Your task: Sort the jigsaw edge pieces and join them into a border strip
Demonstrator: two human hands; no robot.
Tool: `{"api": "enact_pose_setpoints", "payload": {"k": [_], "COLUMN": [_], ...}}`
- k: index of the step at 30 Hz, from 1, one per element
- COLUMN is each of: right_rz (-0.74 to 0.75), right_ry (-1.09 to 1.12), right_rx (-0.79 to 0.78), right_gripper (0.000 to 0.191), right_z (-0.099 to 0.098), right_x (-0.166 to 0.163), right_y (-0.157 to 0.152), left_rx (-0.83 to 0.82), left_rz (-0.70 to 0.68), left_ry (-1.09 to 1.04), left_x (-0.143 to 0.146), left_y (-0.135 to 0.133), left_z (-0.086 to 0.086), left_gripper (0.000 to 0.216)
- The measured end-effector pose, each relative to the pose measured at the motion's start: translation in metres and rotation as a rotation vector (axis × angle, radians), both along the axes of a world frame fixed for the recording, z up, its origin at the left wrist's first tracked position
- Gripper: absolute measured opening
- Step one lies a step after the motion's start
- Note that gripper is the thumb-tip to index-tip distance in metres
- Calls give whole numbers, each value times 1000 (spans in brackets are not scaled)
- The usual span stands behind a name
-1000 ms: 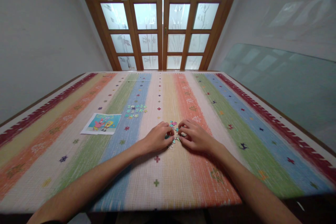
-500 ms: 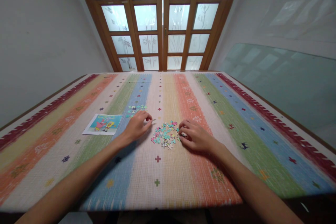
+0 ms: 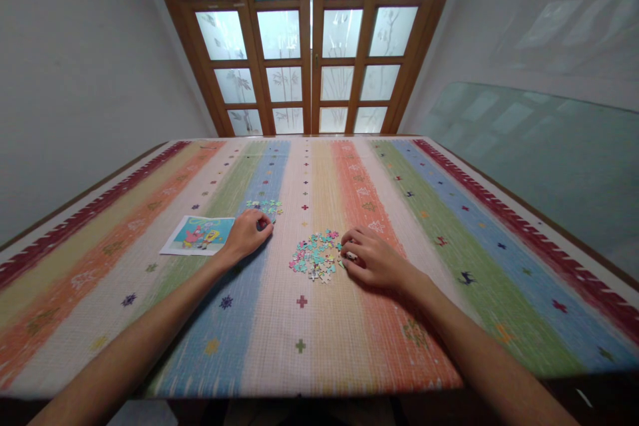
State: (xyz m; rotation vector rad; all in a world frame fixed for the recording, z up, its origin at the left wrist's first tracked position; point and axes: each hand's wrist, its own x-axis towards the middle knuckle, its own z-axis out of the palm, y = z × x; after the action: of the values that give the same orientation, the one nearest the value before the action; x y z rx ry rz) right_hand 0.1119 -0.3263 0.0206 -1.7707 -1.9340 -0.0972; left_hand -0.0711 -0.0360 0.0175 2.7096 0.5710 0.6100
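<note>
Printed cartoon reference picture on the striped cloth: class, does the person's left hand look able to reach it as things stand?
Probably yes. The left hand rests on the striped woven tablecloth just right of the printed cartoon reference picture, with only bare cloth between them. The small group of puzzle pieces lies beyond the fingertips, not in the way.

- We stretch our left arm forward and a little to the left, the forearm lying low and nearly straight.
- Our left hand point(image 3: 246, 234) is palm down, the fingers curled and the fingertips pressed down together.
- Our right arm comes in from the lower right, bent slightly inward at the wrist.
- Our right hand point(image 3: 373, 257) rests palm down, the fingers point(image 3: 351, 237) bent, thumb and index close in a pinch.
- Both hands are well apart.
</note>
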Motion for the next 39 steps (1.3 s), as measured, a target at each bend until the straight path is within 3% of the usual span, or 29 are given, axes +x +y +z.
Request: {"api": "enact_pose_setpoints", "payload": {"k": [14, 23, 27, 33, 39], "right_rz": [-1, 2, 5, 1, -5], "right_ry": [0, 1, -2, -18, -31], "right_rx": [-36, -23, -13, -13, -11], "right_gripper": [11, 11, 11, 12, 13], "right_z": [-2, 1, 0, -1, -2], "right_x": [2, 1, 2, 4, 4], "right_y": [-1, -1, -1, -1, 0], "left_rx": [18, 16, -24, -111, -155], "left_rz": [72, 28, -84, -385, -571], "left_ry": [31, -11, -28, 18, 106], "left_x": [9, 3, 2, 2, 2], "left_y": [3, 2, -13, -52, -83], "left_z": [-2, -1, 6, 18, 20], "left_gripper": [6, 11, 11, 13, 15]}}
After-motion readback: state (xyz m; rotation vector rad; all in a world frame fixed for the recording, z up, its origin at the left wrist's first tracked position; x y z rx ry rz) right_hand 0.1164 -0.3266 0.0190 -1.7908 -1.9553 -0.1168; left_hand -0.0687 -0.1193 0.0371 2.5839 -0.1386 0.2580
